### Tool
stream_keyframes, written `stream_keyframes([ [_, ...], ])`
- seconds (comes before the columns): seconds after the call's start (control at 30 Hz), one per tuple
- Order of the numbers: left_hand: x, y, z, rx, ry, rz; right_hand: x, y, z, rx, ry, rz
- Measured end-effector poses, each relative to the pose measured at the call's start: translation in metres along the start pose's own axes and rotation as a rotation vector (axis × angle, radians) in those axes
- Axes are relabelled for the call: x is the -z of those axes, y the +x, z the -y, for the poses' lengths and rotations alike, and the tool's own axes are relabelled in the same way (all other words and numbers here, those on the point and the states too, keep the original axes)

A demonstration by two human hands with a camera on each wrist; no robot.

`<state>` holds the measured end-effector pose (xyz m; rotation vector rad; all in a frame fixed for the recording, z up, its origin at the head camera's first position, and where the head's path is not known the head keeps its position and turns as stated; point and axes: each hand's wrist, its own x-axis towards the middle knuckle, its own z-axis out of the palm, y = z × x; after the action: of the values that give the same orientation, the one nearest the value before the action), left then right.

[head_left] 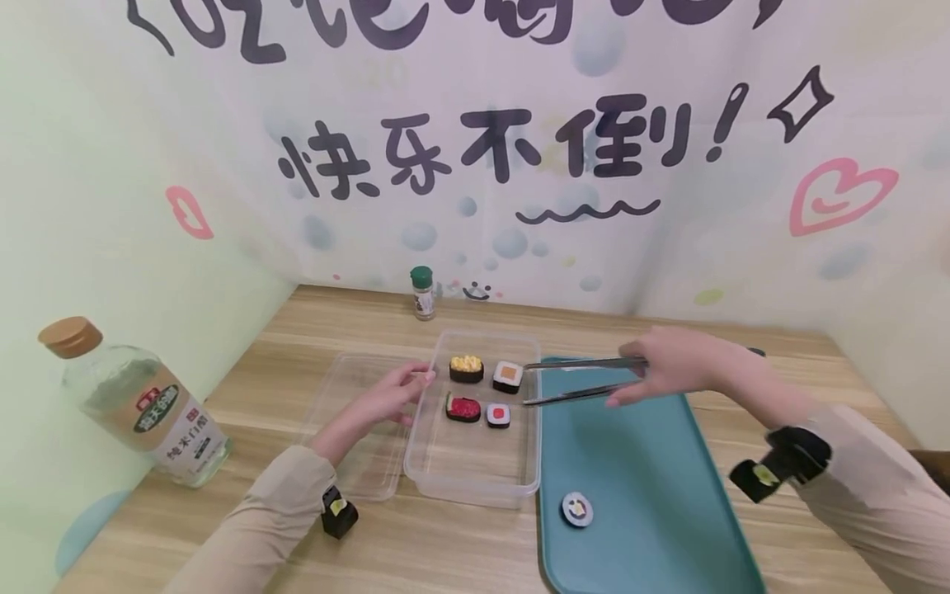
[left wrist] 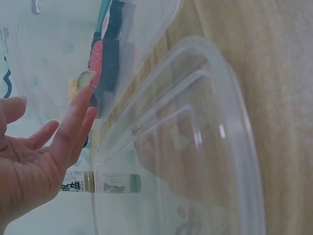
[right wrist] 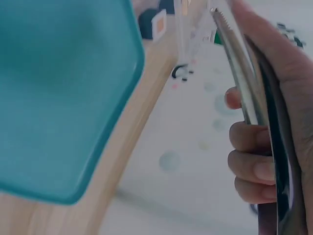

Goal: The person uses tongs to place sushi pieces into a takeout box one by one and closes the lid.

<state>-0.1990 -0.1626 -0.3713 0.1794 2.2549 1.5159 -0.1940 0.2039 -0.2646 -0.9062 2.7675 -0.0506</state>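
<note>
Your tray (head_left: 653,487) sits right of the box (head_left: 475,462), lid (head_left: 374,462) left of the box, bottle (head_left: 156,408) further left. Left hand (head_left: 389,396) is at the box's left wall, fingers relaxed; right hand (head_left: 675,363) grips the tongs (head_left: 579,364), tips spread apart near the box's right rim; shaker (head_left: 423,295) stands behind the box. Roll (head_left: 577,510), round, no clear long axis, is on the tray right of the box's near end, toward you from your right hand (the nearer one), box wall between it and four pieces (head_left: 463,407) inside.
</note>
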Motion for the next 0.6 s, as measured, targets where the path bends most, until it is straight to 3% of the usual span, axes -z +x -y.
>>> stream_keyframes([
  [0.2, -0.002, 0.003, -0.003, -0.001, 0.006, 0.010, -0.028, -0.037, -0.028, 0.083, -0.073, -0.089],
  [0.37, -0.001, 0.006, -0.001, 0.007, 0.002, 0.011, -0.047, -0.056, -0.028, 0.105, -0.026, -0.018],
  [0.6, -0.001, 0.002, -0.001, 0.006, 0.005, 0.010, -0.061, -0.062, -0.013, 0.152, -0.009, 0.059],
])
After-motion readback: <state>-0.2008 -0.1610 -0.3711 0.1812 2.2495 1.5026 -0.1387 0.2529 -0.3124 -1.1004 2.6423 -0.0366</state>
